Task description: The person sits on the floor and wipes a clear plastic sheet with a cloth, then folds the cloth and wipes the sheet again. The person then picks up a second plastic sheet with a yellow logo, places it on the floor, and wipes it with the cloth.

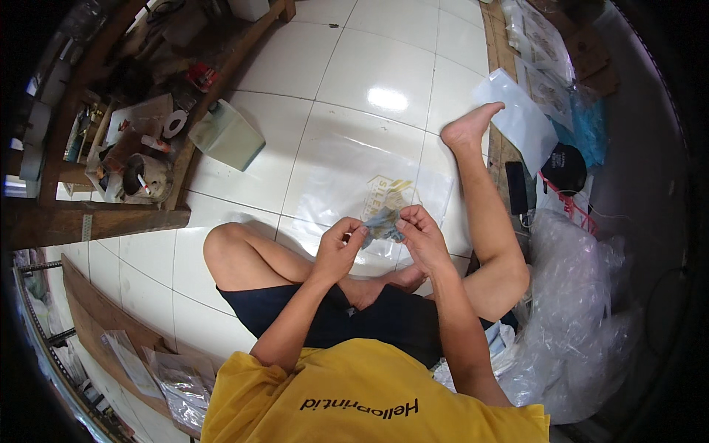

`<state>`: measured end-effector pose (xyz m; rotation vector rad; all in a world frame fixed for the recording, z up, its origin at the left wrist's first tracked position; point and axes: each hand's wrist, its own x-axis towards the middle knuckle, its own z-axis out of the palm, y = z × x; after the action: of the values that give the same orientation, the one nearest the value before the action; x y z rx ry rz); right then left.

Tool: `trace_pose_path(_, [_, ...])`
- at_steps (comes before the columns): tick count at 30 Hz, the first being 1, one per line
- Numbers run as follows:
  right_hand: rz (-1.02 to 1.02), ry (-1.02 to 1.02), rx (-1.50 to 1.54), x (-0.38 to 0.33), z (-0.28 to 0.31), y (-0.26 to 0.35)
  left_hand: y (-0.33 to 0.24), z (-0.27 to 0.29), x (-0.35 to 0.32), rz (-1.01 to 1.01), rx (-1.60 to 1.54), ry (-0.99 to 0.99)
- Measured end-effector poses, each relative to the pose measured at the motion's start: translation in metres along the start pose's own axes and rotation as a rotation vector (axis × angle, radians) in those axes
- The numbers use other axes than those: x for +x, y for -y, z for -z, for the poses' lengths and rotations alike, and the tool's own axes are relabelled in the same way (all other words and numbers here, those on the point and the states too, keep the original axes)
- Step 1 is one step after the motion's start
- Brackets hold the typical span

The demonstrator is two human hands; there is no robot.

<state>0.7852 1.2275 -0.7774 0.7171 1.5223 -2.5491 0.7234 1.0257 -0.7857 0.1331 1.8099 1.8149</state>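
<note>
Between my hands is a small crumpled grey-blue cloth (pixel 382 226), held up in front of me over my crossed foot. The fingers of my left hand (pixel 343 245) pinch its left edge. My right hand (pixel 419 235) grips the opposite edge between thumb and fingers. Beyond the cloth, a clear plastic bag (pixel 336 181) with a gold printed design lies flat on the white tiles, and my hands partly cover its near side.
A translucent jerrycan (pixel 227 136) stands at the left beside a wooden shelf (pixel 221 81) holding a tape roll (pixel 175 123) and a can (pixel 146 177). At the right lie a phone (pixel 516 187), a black cap (pixel 564 168) and a heap of clear plastic (pixel 569 310).
</note>
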Motion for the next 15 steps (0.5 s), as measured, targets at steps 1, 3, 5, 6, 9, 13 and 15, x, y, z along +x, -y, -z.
trace_pose_path(1, [0.04, -0.027, -0.059, -0.005, 0.0, 0.006, -0.001, 0.002, -0.001, -0.017, 0.017, 0.016])
trace_pose_path(3, [0.113, -0.08, -0.2, -0.015, -0.001, 0.02, -0.007, 0.002, -0.003, -0.169, 0.034, 0.027])
trace_pose_path(5, [0.166, -0.094, -0.344, -0.019, -0.003, 0.026, -0.017, 0.007, -0.009, -0.218, 0.028, 0.054])
trace_pose_path(6, [0.191, -0.103, -0.389, -0.021, -0.005, 0.029, -0.024, 0.009, -0.011, -0.194, 0.013, 0.095])
trace_pose_path(9, [0.232, -0.051, -0.442, -0.012, -0.022, 0.022, -0.038, 0.018, -0.027, -0.179, 0.026, 0.076])
trace_pose_path(13, [0.239, -0.08, -0.495, -0.017, -0.027, 0.017, -0.04, 0.004, -0.029, -0.156, -0.15, 0.069])
trace_pose_path(15, [0.229, -0.092, -0.521, -0.017, -0.024, 0.009, -0.039, 0.0, -0.027, -0.195, -0.122, 0.062])
